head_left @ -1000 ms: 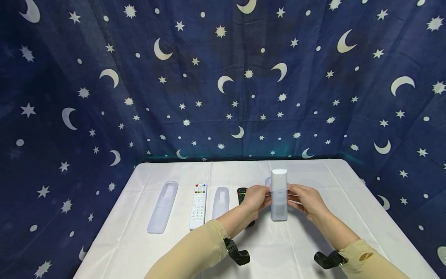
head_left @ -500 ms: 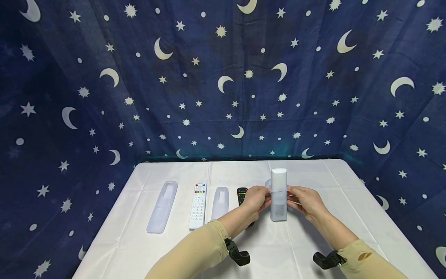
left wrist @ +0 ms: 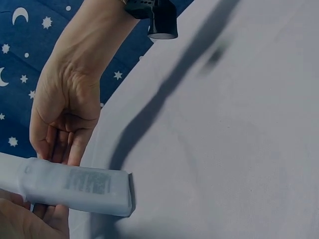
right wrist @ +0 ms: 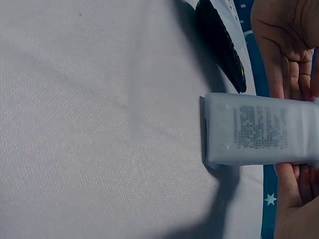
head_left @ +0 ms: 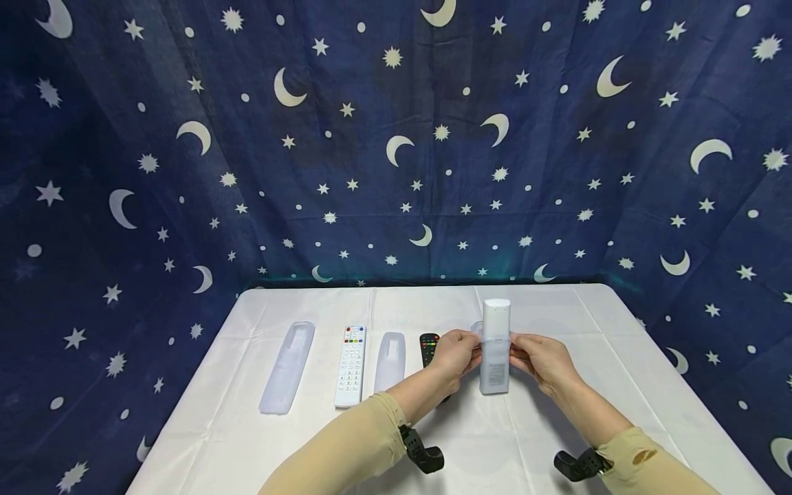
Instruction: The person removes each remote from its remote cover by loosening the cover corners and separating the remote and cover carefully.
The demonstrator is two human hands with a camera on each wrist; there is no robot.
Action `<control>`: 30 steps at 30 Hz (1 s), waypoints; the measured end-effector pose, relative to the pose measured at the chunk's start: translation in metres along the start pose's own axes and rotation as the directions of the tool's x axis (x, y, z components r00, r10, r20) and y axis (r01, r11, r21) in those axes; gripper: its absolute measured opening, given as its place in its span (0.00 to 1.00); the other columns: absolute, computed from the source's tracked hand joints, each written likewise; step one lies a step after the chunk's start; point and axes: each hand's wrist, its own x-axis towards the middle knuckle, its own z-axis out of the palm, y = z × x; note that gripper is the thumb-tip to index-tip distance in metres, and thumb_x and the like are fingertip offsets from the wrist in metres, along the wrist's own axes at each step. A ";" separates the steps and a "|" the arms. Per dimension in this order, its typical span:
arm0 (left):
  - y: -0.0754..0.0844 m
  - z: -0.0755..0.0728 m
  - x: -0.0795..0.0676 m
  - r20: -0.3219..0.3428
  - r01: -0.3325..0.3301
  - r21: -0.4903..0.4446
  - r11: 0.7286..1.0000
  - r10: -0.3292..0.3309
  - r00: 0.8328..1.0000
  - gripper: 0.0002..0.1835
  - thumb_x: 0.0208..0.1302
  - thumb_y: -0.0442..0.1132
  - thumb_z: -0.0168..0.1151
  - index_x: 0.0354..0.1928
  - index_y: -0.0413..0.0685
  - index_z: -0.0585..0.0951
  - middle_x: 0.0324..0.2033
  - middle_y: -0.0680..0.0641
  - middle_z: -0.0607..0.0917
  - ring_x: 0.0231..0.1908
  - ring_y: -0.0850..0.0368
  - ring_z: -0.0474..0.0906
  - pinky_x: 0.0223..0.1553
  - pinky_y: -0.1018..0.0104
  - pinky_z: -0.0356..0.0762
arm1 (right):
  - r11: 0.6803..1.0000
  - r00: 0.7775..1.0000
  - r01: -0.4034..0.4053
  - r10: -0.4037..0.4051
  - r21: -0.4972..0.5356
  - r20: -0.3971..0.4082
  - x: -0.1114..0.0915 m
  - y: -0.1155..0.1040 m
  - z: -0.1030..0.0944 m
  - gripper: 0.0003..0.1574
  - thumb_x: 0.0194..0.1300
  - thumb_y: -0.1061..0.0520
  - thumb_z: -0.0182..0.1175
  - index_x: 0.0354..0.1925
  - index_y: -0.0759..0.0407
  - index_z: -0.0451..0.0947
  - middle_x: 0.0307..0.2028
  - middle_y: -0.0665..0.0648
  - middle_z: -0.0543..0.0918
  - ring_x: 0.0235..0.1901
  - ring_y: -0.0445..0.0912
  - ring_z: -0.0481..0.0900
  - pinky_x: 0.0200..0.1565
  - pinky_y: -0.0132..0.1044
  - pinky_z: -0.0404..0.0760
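Note:
A white remote control (head_left: 497, 317) stands nearly upright between my hands, its back towards the head camera. Its lower part sits inside a translucent silicone sleeve (head_left: 495, 371), through which a printed label shows. My left hand (head_left: 454, 354) pinches the sleeve near its upper edge from the left, while my right hand (head_left: 544, 359) pinches it from the right. Both wrist views show fingertips on opposite sides of the sleeve (left wrist: 94, 191); some fingers are hidden behind it. A black remote (right wrist: 219, 45) lies beside my left hand, partly covered by it in the head view.
To the left on the white-covered table (head_left: 216, 426) lie a long translucent sleeve (head_left: 287, 368), a white remote (head_left: 350, 368) with coloured buttons and a shorter sleeve (head_left: 390, 361). Another translucent piece (head_left: 476, 327) shows behind my left hand. A star-patterned curtain (head_left: 371, 137) hangs behind the table.
Both hands keep their hold at nearly the same place. The label on the remote's back shows slightly lower and more clearly through the sleeve. The other items lie as before.

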 end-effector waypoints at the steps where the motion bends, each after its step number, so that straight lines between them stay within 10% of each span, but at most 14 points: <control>1: 0.000 0.000 0.000 0.003 -0.002 0.004 1.000 0.002 1.000 0.06 0.74 0.35 0.57 0.45 0.39 0.80 0.37 0.45 0.83 0.36 0.57 0.80 0.46 0.63 0.84 | 1.000 1.000 0.003 -0.003 0.001 -0.001 0.000 0.000 0.000 0.30 0.76 0.61 0.56 0.65 0.84 0.65 0.32 0.53 0.86 0.32 0.39 0.87 0.44 0.34 0.85; 30: -0.003 -0.003 0.000 -0.025 -0.011 0.032 0.999 0.012 1.000 0.06 0.70 0.29 0.55 0.45 0.35 0.78 0.34 0.44 0.79 0.32 0.58 0.78 0.39 0.68 0.84 | 1.000 1.000 0.010 -0.010 -0.003 -0.007 -0.001 0.009 0.005 0.27 0.74 0.65 0.54 0.62 0.87 0.66 0.33 0.53 0.85 0.33 0.36 0.85 0.47 0.32 0.84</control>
